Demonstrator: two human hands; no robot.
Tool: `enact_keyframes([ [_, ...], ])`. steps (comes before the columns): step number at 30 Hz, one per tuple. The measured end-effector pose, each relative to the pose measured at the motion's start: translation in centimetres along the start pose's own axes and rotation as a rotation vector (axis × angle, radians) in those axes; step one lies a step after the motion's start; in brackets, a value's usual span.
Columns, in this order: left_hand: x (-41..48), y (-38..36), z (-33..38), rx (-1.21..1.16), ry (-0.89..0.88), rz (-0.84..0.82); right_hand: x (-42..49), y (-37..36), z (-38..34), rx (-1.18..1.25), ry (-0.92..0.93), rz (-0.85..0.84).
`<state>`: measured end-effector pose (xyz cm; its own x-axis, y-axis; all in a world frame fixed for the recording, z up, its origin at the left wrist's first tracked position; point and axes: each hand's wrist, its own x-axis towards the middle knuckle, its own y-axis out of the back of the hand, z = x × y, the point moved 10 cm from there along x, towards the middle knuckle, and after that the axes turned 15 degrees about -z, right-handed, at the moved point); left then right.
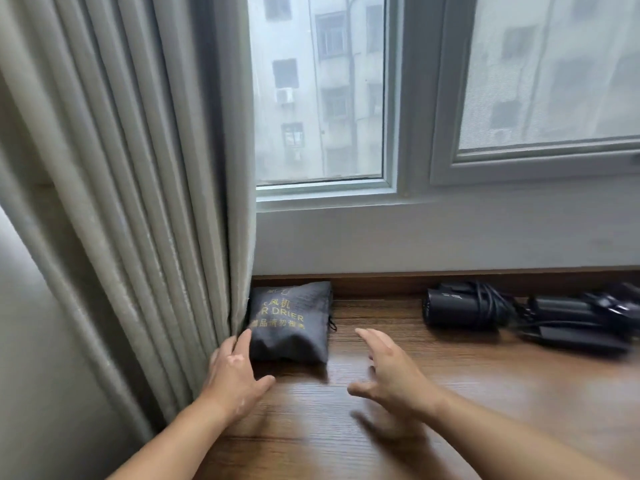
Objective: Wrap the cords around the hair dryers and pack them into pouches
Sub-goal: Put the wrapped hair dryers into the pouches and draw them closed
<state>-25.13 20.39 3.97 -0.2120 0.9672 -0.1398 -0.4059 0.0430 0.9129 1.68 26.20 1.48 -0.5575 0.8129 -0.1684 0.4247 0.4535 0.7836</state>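
Beside the left hand [231, 373] sat the pouch [291, 323] — straight fingers [244, 341] touched it; right hand [393, 374] spread, empty — likely needed to reach right for the hair dryers [465, 309].

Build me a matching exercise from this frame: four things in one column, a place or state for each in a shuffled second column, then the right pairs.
Column one
1. pouch
2. hair dryers
3. left hand
4. right hand

Column two
A. open, fingers spread, touching nothing
B. black, not bagged, lying on the right
C. fingers at the pouch's left edge
D. dark with gold lettering, beside the curtain

Pairs: 1-D, 2-B, 3-C, 4-A
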Motion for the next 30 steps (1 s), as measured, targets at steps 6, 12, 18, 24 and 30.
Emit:
enact_keyframes([
  [6, -3.4, -2.5, 13.1, 0.073, -0.291, 0.032, -9.9, 6.3, 9.4, -0.08, -0.146, 0.137],
  [12, 1.0, -8.0, 25.5, 0.078, -0.399, -0.148, -15.1, 12.6, 18.6, -0.063, -0.325, 0.277],
  [18, 7.7, -11.1, 34.9, 0.177, -0.425, -0.198, -19.0, 16.6, 26.8, -0.101, -0.427, 0.337],
  [24, 11.6, -13.7, 36.6, 0.166, -0.41, -0.188, -17.8, 16.4, 29.3, -0.155, -0.394, 0.322],
  [30, 9.4, -13.6, 34.7, 0.049, -0.403, -0.109, -17.8, 15.8, 29.7, -0.156, -0.36, 0.329],
])
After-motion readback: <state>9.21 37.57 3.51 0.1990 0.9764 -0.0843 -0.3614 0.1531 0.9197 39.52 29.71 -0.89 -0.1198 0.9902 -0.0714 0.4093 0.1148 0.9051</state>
